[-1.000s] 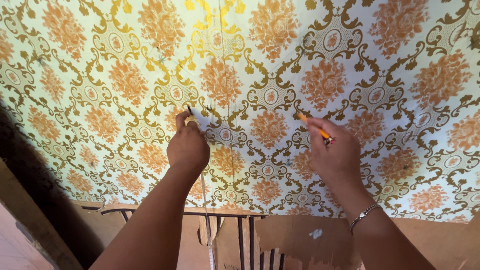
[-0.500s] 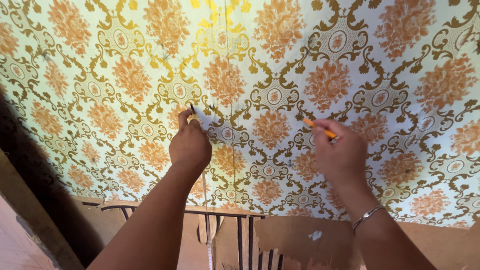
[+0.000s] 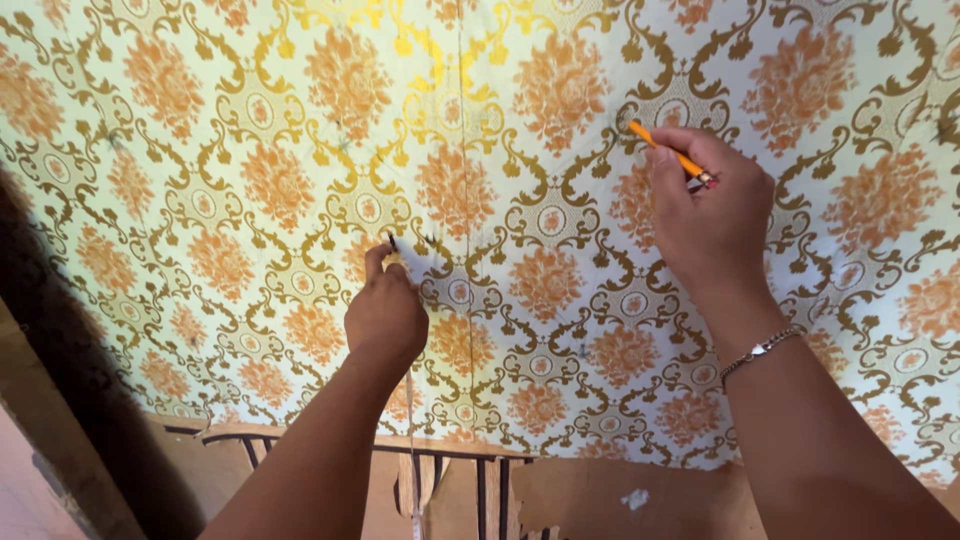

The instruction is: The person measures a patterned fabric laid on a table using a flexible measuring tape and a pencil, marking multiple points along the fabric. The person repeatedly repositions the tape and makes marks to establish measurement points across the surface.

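A large cloth with orange flowers and olive-gold scrolls on a pale ground fills most of the view. My left hand presses on the cloth near its middle, pinching the end of a thin yellow measuring tape that hangs down past my wrist; a small dark tip shows above my fingers. My right hand is farther up and to the right, gripping an orange pencil whose point angles up-left to the cloth. A silver bracelet is on that wrist.
Below the cloth's near edge, dark metal bars and a torn piece of brown cardboard show. A dark shadowed strip and a wooden edge run along the lower left.
My right hand with the pencil has moved up the cloth, away from me and slightly right. My left hand has stayed pressed at the same spot.
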